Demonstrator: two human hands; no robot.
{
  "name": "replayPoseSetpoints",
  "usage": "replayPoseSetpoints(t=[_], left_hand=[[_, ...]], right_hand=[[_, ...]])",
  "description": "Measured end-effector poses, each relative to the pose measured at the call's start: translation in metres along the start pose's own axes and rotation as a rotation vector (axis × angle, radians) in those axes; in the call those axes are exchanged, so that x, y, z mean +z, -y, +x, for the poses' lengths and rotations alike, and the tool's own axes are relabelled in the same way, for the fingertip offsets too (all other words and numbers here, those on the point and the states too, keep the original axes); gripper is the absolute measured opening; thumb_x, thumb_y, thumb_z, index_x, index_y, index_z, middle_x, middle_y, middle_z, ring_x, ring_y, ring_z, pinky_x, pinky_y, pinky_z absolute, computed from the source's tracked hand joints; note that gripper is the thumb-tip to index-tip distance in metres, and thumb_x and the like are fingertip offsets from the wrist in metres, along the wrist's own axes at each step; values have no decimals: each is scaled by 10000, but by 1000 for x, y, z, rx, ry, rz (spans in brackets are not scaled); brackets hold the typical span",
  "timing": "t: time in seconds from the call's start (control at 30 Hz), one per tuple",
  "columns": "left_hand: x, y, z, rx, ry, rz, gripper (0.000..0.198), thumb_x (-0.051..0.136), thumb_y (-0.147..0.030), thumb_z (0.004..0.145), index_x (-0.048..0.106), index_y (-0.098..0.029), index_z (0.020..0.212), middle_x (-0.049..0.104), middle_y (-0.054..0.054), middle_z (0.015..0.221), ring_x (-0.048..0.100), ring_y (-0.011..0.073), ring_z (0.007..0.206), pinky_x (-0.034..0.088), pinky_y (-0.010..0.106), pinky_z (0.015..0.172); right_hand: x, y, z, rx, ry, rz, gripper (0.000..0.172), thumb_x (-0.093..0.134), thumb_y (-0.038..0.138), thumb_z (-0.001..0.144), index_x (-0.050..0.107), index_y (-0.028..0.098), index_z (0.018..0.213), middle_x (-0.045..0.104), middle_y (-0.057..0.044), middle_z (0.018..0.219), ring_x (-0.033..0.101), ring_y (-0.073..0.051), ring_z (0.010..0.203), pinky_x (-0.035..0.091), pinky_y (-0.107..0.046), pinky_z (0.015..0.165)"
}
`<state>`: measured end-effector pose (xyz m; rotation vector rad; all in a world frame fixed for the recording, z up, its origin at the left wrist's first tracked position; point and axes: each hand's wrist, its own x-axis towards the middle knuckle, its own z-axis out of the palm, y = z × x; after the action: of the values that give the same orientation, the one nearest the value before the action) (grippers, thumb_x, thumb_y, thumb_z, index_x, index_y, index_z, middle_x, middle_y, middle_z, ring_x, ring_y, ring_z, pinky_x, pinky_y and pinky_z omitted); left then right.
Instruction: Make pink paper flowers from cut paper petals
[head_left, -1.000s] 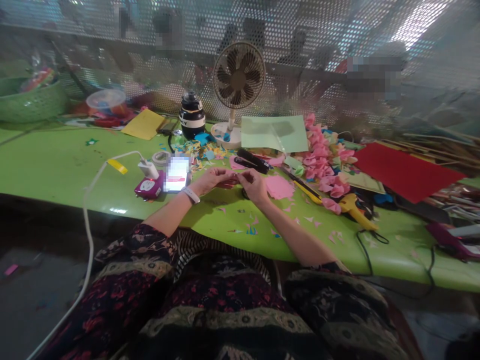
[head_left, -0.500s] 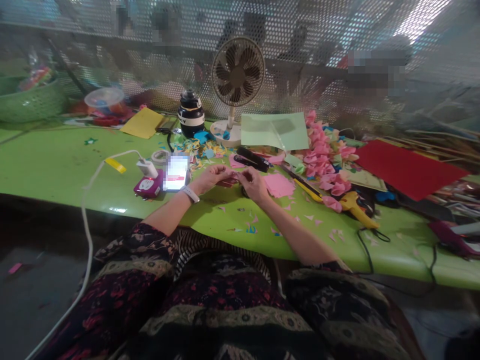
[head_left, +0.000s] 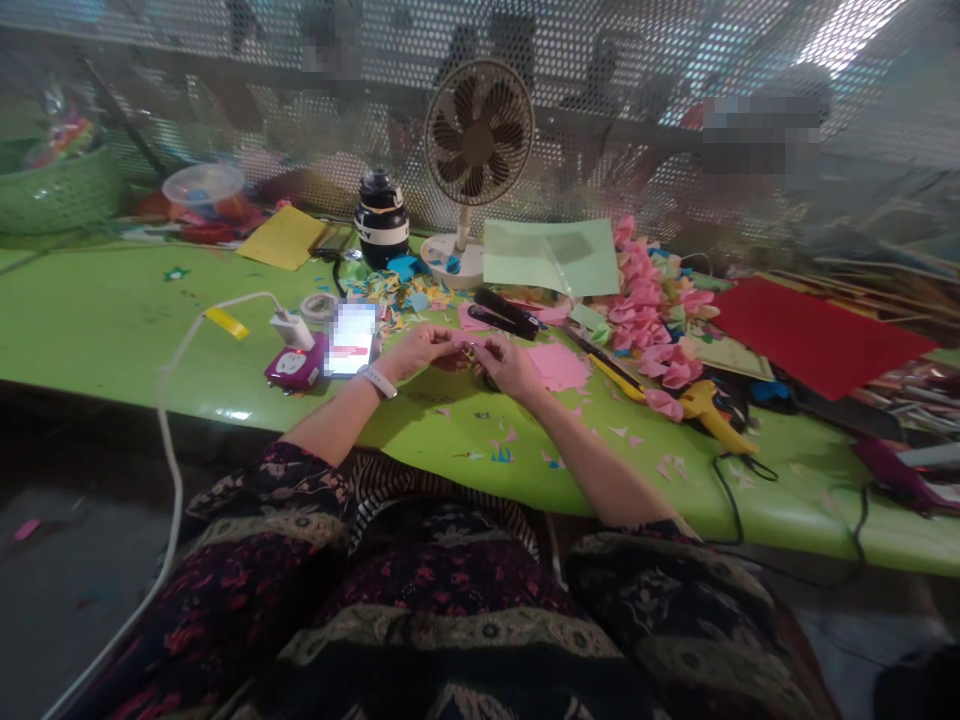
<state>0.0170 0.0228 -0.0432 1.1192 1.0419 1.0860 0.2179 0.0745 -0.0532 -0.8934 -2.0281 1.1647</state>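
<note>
Over the near middle of the table, my left hand (head_left: 424, 352) and my right hand (head_left: 507, 364) meet almost fingertip to fingertip. The fingers of both are pinched together around something small. A pinkish bit and a shiny yellowish edge show between them, too small to name. Just behind my hands lies a black stapler (head_left: 506, 314) on pink paper. A stack of pink paper pieces (head_left: 559, 367) rests right beside my right hand. Left of my left hand is a lit phone (head_left: 352, 342).
A power bank with a white plug (head_left: 292, 333) sits left of the phone. Behind stand a fan (head_left: 478, 145) and a black bottle (head_left: 381, 225). To the right are pink paper flowers (head_left: 641, 300), a yellow cutter (head_left: 619, 380), a yellow glue gun (head_left: 716, 415) and red paper (head_left: 821, 335).
My hands stay in nearly the same place, with fingers slightly shifted. A yellowish shiny edge now shows between the fingertips. The view has moved a little.
</note>
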Motion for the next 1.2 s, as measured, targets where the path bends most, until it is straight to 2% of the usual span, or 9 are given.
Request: replayPoseSetpoints(t=[0.2,0.37,0.6,0.7,0.83,0.93,1.0,1.1,1.2], left_hand=[[-2,-1,-1,48,-2,69,291,831,-374,834,749,-111,928,793,108,884,747,147,741,615,307,784],[2,-1,-2,124,-62,58,306,820,-420,829,753,-135,919,773,75,876,730,148,756,606,274,722],[5,-1,-1,87,-75,-9,273,843,-368,800,764,-126,899,766,74,917,710,139,788,604,292,763],[5,-2,-1,92,-89,5,251,846,-354,795,767,-126,866,755,63,855,699,136,754,600,296,759],[4,-1,-1,55,-132,27,271,869,-368,768,774,-132,863,746,50,796,678,123,693,586,277,725],[1,0,1,60,-151,-16,294,901,-370,728,762,-129,822,730,32,758,652,96,652,573,253,715],[0,1,2,48,-141,-49,306,918,-366,708,751,-126,798,718,20,733,626,75,623,561,236,702],[-2,1,3,8,-101,-53,293,912,-356,726,747,-123,789,707,16,700,595,58,592,539,214,668],[-1,1,2,-33,-86,-56,260,901,-326,745,737,-125,760,701,12,673,587,54,573,523,197,631]], right_hand=[[-8,15,-3,91,118,128,432,753,585,826,602,191,731,717,-34,685,629,-128,541,493,-245,494],[-7,22,-8,127,114,169,419,767,583,817,692,172,793,740,-47,695,656,-128,560,497,-232,497],[-2,20,-10,108,72,189,498,765,672,774,739,176,809,714,-35,628,628,-134,508,452,-236,441],[0,21,-11,110,81,177,449,765,631,798,739,182,801,720,-35,649,628,-127,516,458,-229,443],[0,20,-11,95,121,160,305,765,483,842,725,184,794,748,-47,733,639,-122,555,512,-241,489],[-4,15,-10,49,153,105,217,719,398,866,728,182,844,753,-49,777,653,-133,597,542,-267,549],[-8,11,-9,-22,87,28,198,704,373,856,724,179,889,737,-40,777,633,-134,604,525,-271,562],[-14,6,-7,-163,-45,-98,269,708,351,844,722,189,1058,717,-22,804,584,-128,609,497,-270,572],[-16,3,-4,-296,-22,-159,294,691,362,890,742,235,1151,733,-41,912,627,-155,712,540,-304,671]])
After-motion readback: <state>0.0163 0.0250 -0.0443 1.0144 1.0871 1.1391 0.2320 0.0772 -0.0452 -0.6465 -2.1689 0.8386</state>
